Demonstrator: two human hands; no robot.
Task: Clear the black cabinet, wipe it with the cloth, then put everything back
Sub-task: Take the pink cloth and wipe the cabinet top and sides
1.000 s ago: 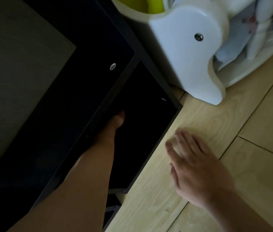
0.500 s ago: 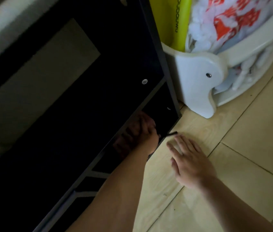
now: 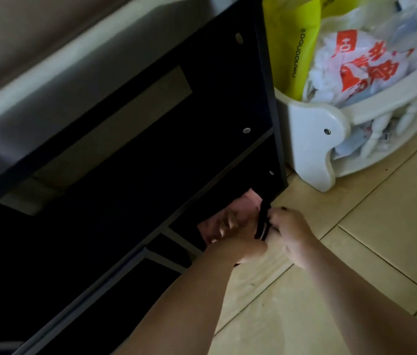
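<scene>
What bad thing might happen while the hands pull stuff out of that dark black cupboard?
The thin black strap-like thing that the right hand pinches sits against the lower corner of the black cabinet, so it may snag there. The left hand grips what looks like a pink cloth in deep shadow, so small things inside could get missed or knocked.

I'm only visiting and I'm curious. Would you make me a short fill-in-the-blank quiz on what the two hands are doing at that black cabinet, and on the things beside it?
1. The left hand grips a ___ cloth inside the black cabinet.
2. The right hand pinches a slim object coloured ___.
3. The plastic bag in the white rack bears ___ print.

Missing words: pink; black; red.
</scene>
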